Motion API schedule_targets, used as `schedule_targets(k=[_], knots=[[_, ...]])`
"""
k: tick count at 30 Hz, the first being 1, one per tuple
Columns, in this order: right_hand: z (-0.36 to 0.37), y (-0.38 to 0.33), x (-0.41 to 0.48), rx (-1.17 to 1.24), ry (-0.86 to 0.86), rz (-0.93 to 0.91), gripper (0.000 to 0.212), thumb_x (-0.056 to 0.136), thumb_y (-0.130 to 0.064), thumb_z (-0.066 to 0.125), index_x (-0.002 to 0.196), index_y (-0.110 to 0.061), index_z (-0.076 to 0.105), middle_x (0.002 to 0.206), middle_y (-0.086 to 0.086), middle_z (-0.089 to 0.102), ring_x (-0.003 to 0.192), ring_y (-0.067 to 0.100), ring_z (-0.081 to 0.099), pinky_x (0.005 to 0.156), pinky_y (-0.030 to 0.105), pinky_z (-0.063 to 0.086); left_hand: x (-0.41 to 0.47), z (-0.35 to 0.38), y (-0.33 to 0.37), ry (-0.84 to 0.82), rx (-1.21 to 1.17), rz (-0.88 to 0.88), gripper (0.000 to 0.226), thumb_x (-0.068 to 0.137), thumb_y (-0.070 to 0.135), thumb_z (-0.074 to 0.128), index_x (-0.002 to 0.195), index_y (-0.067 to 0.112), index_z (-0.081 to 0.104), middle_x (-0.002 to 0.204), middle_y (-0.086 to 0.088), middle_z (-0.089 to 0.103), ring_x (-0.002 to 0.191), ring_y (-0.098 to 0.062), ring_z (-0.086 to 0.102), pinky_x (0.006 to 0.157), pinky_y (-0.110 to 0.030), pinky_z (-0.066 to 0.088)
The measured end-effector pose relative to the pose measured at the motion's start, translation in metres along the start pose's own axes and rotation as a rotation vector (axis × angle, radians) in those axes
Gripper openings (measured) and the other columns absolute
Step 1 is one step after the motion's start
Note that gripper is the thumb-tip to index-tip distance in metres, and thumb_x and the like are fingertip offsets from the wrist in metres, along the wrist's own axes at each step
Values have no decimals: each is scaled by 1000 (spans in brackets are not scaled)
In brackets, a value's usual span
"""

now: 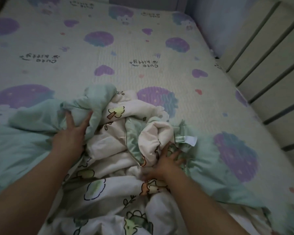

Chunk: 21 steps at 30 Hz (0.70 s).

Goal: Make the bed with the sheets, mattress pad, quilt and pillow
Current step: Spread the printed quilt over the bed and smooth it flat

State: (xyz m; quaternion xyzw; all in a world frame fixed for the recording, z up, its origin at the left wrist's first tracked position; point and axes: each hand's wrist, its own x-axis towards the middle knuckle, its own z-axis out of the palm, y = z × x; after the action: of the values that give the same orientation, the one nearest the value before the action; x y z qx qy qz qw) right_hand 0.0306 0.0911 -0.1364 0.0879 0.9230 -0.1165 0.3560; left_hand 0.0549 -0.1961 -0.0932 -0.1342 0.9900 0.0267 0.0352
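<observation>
Quilt — mint green on one face, white with cartoon trees and animals on the other — lies bunched in a crumpled heap at the near end of the bed, its folds spilling toward the camera. Beneath it the mattress pad is spread flat, printed with purple hearts, round purple patches and the words "Cute kitty". Left hand rests on a green fold at the left of the heap, fingers spread and pressing into the cloth. Right hand lies on the fabric just below a white care label, fingers splayed; motion blur hides whether it grips any cloth. A slatted rail borders the bed's right side — pale panels separated by dark gaps.
</observation>
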Motion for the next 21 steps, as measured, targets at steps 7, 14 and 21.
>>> schedule_targets(k=[7, 14, 21], knots=[[19, 2, 33, -131, 167, -18, 109, 65, -57, 70, 145, -25, 3, 140, 24, 20, 123, 45, 29, 94, 55, 43, 45, 22, 6, -196, 25, -90, 101, 84, 46, 59, 144, 39, -21, 132, -27, 45, 118, -40, 50, 94, -45, 41], [16, -3, 55, -468, 404, -148, 32, 84, -30, 54, 115, -18, 55, 112, 12, 60, 99, 29, 56, 71, 35, 37, 40, 66, 27, -243, 179, -143, 72, 91, 24, 45, 149, 21, 3, 129, -23, 38, 111, -35, 54, 87, -45, 51], [-5, 5, 50, -63, 388, -179, 26, 90, -28, 52, 114, -21, 61, 115, 8, 65, 105, 29, 61, 85, 35, 49, 45, 41, 19, -229, 157, -30, 22, 89, 25, 52, 107, 18, 62, 110, -3, 66, 102, -21, 64, 83, -31, 49]])
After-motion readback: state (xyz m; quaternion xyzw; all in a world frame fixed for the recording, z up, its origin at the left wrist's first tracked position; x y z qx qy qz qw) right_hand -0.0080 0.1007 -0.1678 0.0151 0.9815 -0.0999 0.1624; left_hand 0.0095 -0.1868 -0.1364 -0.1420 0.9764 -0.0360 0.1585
